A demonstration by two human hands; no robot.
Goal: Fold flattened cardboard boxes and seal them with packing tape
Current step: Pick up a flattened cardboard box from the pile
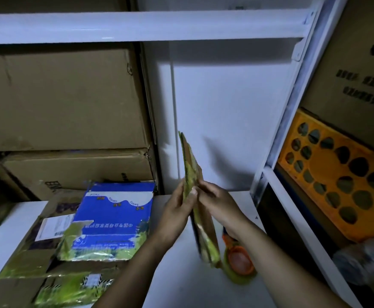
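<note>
In the head view, both hands meet on one flattened box (191,161), held edge-on and nearly upright over the white table (181,285). The left hand (176,211) grips it from the left, with the thumb laid against the near edge and the fingers wrapped out of sight behind the card. The right hand (218,202) closes on the same edge from the other side, its fingertips pinching the card just opposite the left thumb, so both grips sit at about the same height. Above the grip the box rises as a thin green-and-brown sliver, its top corner tilted to the left. Below the grip it runs down between the two wrists. Its lower end is blurred, and whether it touches the table cannot be told.

Below and to the right of the grip, just beside the box's lower end, an orange and green tape dispenser (239,261) lies on the table, partly hidden by the right forearm. Left of the grip, a blue printed box (112,218) lies flat on a stack of brown cardboard (26,261). Farther left and above the grip, large cartons (59,96) fill the shelf. Right of the grip, past a white shelf post (292,107), an orange panel (337,185) with round holes sits tilted below a printed carton (359,52)
</note>
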